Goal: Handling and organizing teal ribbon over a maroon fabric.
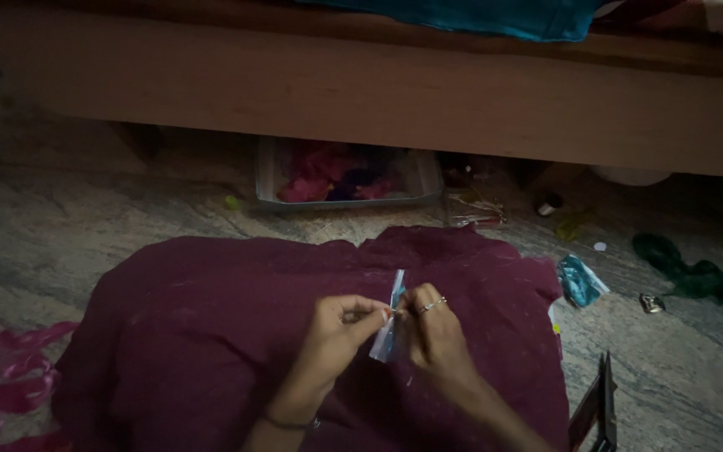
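My left hand (336, 328) and my right hand (435, 328) meet over a dark maroon cloth (211, 335) spread on the stone floor. Between them stands a small clear plastic packet with blue inside (393, 318), upright and slightly tilted. Both hands pinch it near its middle, where a tiny orange bit shows. My right hand wears rings, and a thin bracelet circles my left wrist.
A wooden bed frame (378, 92) runs across the top, with a clear tray of pink and dark fabric scraps (345, 177) under it. A blue packet (581, 281), green cloth (688, 272), scissors (600, 410) lie right. Pink ribbon scraps (6, 377) lie left.
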